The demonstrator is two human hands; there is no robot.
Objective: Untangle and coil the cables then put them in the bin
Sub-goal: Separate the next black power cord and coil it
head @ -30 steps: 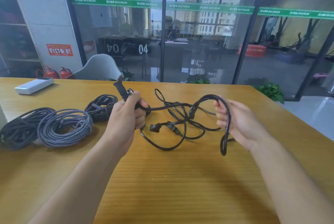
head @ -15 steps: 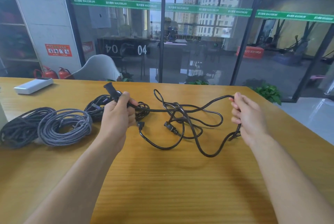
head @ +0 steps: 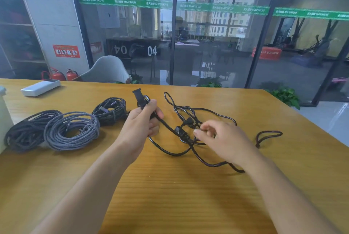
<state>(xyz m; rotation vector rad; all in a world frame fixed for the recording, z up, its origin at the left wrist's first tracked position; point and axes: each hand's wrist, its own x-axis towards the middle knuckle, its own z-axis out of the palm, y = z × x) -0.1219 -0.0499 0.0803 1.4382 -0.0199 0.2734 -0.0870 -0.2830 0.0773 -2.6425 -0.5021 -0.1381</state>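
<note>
**Cable Untangling: Current Hand and Cable Positions**

The left hand (head: pixel 140 126) grips one end of the black power cable (head: pixel 190 150), with fingers and thumb curled round the cord just below its plug (head: pixel 138 97). The plug points up and away from the person, clear of the table (head: pixel 170 196).

The right hand (head: pixel 221 139) reaches into the tangled middle of the same cable. Its fingers are bent toward the knot beside a connector (head: pixel 182 133); whether they pinch a strand cannot be told, since the hand is blurred.

The rest of the black power cable lies in loose, crossing loops on the table between and beyond the two hands, with one loop trailing out to the right.

Three coiled cables lie on the table to the left: a black braided coil (head: pixel 26 131), a grey braided coil (head: pixel 72 129) touching it, and a smaller black coil (head: pixel 110 110) near the left hand.

A white rectangular device (head: pixel 40 87) rests near the far left edge.
</note>
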